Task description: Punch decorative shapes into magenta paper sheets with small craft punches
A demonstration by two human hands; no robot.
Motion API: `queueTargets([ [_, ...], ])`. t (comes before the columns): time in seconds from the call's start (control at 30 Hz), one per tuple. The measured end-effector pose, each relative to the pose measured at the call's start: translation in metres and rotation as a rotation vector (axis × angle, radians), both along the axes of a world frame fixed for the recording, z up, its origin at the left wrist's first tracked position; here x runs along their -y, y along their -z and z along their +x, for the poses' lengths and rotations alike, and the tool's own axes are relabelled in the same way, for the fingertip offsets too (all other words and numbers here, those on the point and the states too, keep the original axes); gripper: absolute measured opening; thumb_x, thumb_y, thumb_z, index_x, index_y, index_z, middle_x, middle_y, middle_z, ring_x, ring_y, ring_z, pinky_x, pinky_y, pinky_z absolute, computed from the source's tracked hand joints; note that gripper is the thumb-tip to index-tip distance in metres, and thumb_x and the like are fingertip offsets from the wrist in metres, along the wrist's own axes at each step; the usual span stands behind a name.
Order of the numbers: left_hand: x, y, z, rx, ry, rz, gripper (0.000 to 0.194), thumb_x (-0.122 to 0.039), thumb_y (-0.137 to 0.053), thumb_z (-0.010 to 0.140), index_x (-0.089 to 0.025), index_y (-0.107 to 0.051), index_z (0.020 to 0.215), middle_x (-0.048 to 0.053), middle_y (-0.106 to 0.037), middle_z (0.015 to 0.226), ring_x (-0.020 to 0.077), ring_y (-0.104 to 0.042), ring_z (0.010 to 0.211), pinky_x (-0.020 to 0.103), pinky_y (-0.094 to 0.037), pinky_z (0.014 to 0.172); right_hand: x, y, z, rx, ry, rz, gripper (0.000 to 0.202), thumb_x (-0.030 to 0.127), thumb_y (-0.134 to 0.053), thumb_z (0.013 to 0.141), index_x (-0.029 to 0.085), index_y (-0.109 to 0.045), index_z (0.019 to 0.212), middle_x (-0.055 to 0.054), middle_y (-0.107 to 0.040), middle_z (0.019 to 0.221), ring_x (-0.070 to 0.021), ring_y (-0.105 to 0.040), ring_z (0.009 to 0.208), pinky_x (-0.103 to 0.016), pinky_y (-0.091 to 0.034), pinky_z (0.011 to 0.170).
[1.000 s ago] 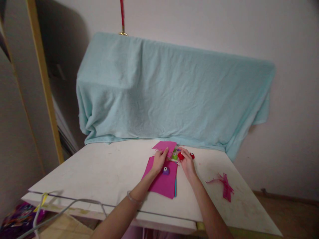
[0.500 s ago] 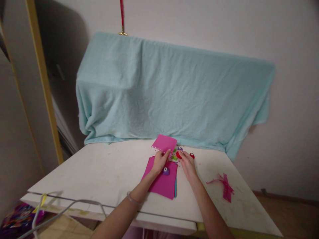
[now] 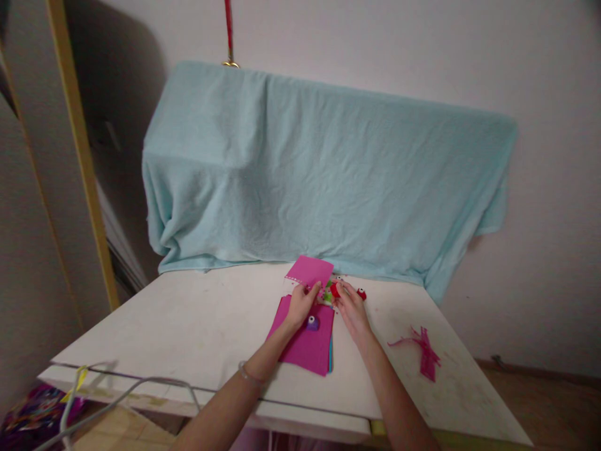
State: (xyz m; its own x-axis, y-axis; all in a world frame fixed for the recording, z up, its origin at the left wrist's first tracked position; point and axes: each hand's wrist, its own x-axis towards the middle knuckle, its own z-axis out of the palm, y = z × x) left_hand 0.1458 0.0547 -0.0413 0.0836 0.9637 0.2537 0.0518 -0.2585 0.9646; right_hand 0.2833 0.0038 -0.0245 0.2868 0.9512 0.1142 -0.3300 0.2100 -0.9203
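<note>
My left hand [image 3: 303, 303] pinches the lower right corner of a pink sheet of paper [image 3: 310, 269], whose near edge has a row of small punched holes. To its right, my right hand [image 3: 351, 308] is closed around a small red paper punch [image 3: 335, 289], held close to the sheet's right side. A purple punch [image 3: 312, 323] with a white round top rests on a stack of magenta paper [image 3: 307, 351] below my left wrist. Between the hands lie something green [image 3: 328, 298] and scattered paper bits, partly covered by my fingers. A second red punch [image 3: 361, 294] stands beyond my right hand.
The white table [image 3: 188, 326] carries a crumpled pink ribbon-like piece [image 3: 426, 356] at right. A pale blue cloth [image 3: 328, 175] hangs behind. A grey cable [image 3: 136, 383] crosses the front left edge, above a purple bag [image 3: 35, 416] on the lower left.
My right hand has turned and shifted slightly left with the red punch, nearer the pink sheet. It now covers more of the small things behind it. My left hand stays almost still.
</note>
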Motion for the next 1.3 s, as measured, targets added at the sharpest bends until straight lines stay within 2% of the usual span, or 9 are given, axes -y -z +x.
queueTargets([
  [0.17, 0.002, -0.005, -0.001, 0.020, 0.018, -0.029, 0.045, -0.055, -0.059, 0.076, -0.016, -0.051, 0.055, -0.003, -0.044, 0.047, 0.0099, -0.038, 0.047, 0.023, -0.027, 0.048, -0.003, 0.007, 0.003, 0.072, 0.027, 0.003, 0.039, 0.046, -0.076, 0.068, 0.023, -0.067, 0.098, -0.003, -0.067, 0.082, -0.0131, -0.058, 0.060, -0.026, -0.044, 0.053],
  [0.43, 0.007, -0.009, -0.002, 0.121, 0.124, -0.128, 0.041, -0.051, -0.063, 0.073, -0.014, -0.055, 0.057, 0.001, -0.053, 0.050, 0.0112, -0.046, 0.047, 0.023, -0.031, 0.046, -0.006, 0.014, 0.005, 0.182, 0.046, 0.017, 0.035, 0.044, -0.077, 0.068, 0.021, -0.062, 0.091, -0.002, -0.067, 0.075, -0.0118, -0.056, 0.054, -0.026, -0.043, 0.053],
  [0.67, 0.007, -0.009, -0.001, 0.192, 0.207, -0.189, 0.039, -0.049, -0.066, 0.071, -0.013, -0.056, 0.059, 0.001, -0.054, 0.051, 0.0114, -0.048, 0.046, 0.023, -0.035, 0.047, -0.006, 0.016, 0.007, 0.172, 0.031, 0.013, 0.032, 0.040, -0.077, 0.070, 0.021, -0.058, 0.087, 0.000, -0.066, 0.068, -0.0117, -0.056, 0.052, -0.024, -0.042, 0.051],
  [0.83, 0.009, -0.010, 0.000, 0.225, 0.270, -0.168, 0.037, -0.047, -0.067, 0.073, -0.013, -0.057, 0.060, 0.001, -0.054, 0.051, 0.0114, -0.049, 0.046, 0.023, -0.037, 0.048, -0.006, 0.016, 0.006, 0.140, 0.003, -0.016, 0.032, 0.040, -0.079, 0.068, 0.019, -0.059, 0.083, -0.002, -0.068, 0.073, -0.0110, -0.057, 0.053, -0.023, -0.042, 0.051],
  [1.03, 0.011, -0.010, 0.001, 0.257, 0.318, -0.163, 0.034, -0.044, -0.066, 0.074, -0.013, -0.057, 0.061, 0.001, -0.054, 0.051, 0.0109, -0.048, 0.045, 0.023, -0.036, 0.048, -0.005, 0.013, 0.006, 0.103, 0.007, -0.014, 0.029, 0.039, -0.080, 0.066, 0.018, -0.064, 0.080, 0.000, -0.065, 0.067, -0.0096, -0.053, 0.051, -0.022, -0.038, 0.048],
  [1.17, 0.011, -0.009, 0.001, 0.268, 0.313, -0.188, 0.032, -0.041, -0.066, 0.073, -0.014, -0.055, 0.061, 0.001, -0.054, 0.052, 0.0106, -0.048, 0.046, 0.022, -0.034, 0.048, -0.003, 0.010, 0.005, 0.063, -0.007, -0.019, 0.029, 0.040, -0.079, 0.067, 0.019, -0.066, 0.083, -0.003, -0.069, 0.080, -0.0141, -0.061, 0.065, -0.025, -0.046, 0.056],
  [1.3, 0.011, -0.006, 0.001, 0.272, 0.304, -0.211, 0.029, -0.039, -0.065, 0.074, -0.015, -0.054, 0.064, 0.000, -0.054, 0.053, 0.0103, -0.047, 0.046, 0.022, -0.034, 0.048, -0.002, 0.005, 0.004, 0.001, -0.033, -0.023, 0.029, 0.038, -0.081, 0.065, 0.019, -0.067, 0.082, -0.002, -0.069, 0.081, -0.0160, -0.063, 0.073, -0.028, -0.050, 0.066],
])
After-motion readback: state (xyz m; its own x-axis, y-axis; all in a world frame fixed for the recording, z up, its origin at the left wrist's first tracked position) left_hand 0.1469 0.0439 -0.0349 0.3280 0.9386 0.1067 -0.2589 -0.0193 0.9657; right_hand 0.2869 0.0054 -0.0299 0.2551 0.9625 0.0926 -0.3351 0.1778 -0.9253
